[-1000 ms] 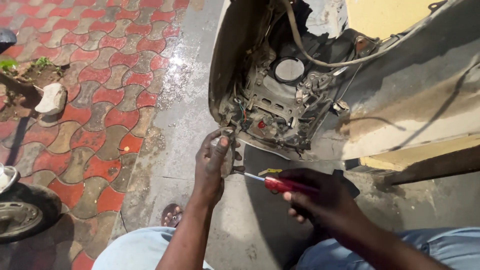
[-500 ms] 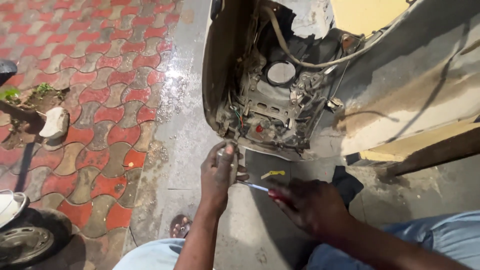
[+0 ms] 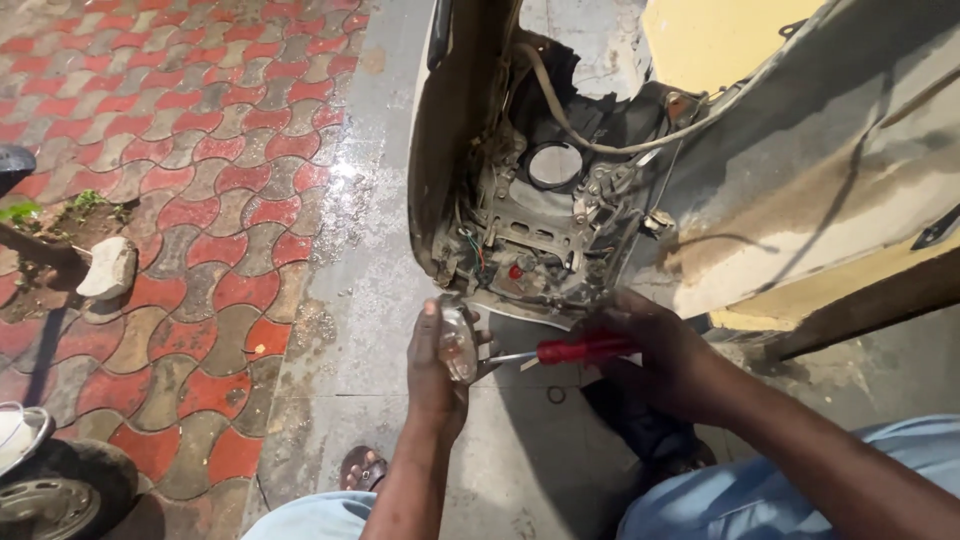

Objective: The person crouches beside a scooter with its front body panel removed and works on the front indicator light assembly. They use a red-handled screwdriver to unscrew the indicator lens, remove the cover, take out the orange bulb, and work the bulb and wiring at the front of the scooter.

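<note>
Just below the middle of the frame the left hand [image 3: 432,365] is closed around a small clear lamp lens [image 3: 458,343], thumb up along its left edge, the lens tilted and facing right. Half a second ago this hand was raised with its fingers at the lower rim of the opened scooter body [image 3: 530,200]; now it sits lower and clear of that rim, with the lens plainly in its grip. The right hand [image 3: 668,362], right of centre, is wrapped around the red handle of a screwdriver [image 3: 570,351], whose metal shaft points left and ends just beside the lens. Earlier the screwdriver lay lower and further from the left hand; the two have come together. The scooter's exposed wiring and round opening fill the upper middle, its pale dirty panel [image 3: 800,200] running off to the upper right. Red and grey paving [image 3: 180,200] covers the left side, with a tyre [image 3: 60,490] at the lower left corner
</note>
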